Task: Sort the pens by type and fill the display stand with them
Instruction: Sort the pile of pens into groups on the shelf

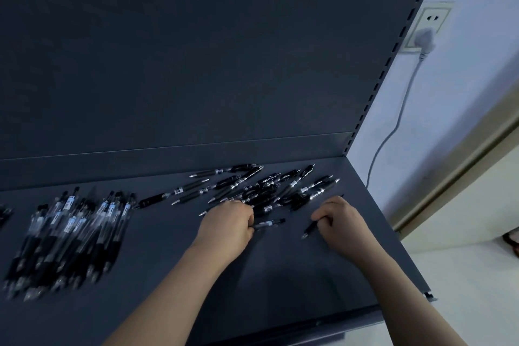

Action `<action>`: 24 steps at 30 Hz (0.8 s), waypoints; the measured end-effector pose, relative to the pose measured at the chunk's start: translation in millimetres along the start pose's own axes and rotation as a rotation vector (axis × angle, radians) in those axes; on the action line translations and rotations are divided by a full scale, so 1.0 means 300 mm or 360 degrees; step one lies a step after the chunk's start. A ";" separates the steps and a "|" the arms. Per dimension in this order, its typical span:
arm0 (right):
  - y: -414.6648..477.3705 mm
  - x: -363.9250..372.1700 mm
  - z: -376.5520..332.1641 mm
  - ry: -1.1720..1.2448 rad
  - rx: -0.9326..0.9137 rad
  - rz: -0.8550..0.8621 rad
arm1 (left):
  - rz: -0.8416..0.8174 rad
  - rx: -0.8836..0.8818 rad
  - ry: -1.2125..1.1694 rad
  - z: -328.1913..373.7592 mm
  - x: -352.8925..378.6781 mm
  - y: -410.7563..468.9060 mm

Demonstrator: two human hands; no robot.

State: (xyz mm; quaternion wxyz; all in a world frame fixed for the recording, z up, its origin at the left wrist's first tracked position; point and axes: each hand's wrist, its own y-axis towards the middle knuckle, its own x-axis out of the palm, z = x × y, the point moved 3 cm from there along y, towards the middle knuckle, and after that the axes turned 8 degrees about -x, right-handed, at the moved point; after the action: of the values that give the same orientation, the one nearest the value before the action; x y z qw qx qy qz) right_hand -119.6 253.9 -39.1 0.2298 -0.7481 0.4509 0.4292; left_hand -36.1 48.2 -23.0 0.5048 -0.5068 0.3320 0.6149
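Note:
A loose heap of black pens (261, 188) lies scattered at the back right of the dark shelf (280, 275). On the left a sorted bundle of clear-barrelled pens (70, 236) lies side by side, all pointing the same way. My left hand (227, 223) rests at the near edge of the heap, fingers closed on a black pen (269, 224) that sticks out to the right. My right hand (341, 222) is closed on another black pen (309, 229), whose tip points down and to the left.
The shelf's dark back panel (196, 50) rises behind the pens, with a slotted upright (393, 64) on its right edge. Beyond it is a white wall with a socket and plug (428, 34) and a hanging cable. The shelf's right front corner (429, 296) is near my right forearm.

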 end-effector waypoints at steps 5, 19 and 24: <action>-0.022 -0.004 0.004 0.0051 0.0015 0.0064 | -0.0188 -0.0051 -0.0299 0.048 0.032 -0.013; -0.058 0.015 0.010 -0.0115 0.0189 0.0024 | -0.0314 -0.0094 -0.1031 0.170 0.106 -0.001; -0.043 0.029 -0.050 -0.0240 0.0358 0.0028 | 0.0115 -0.0086 -0.0721 0.122 0.063 0.033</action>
State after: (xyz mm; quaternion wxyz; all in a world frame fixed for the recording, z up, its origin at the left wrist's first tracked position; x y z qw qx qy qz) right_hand -99.9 245.0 -39.3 0.3417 -0.6792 0.4842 0.4329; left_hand -55.6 84.5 -32.4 0.5304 -0.3568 0.2116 0.7393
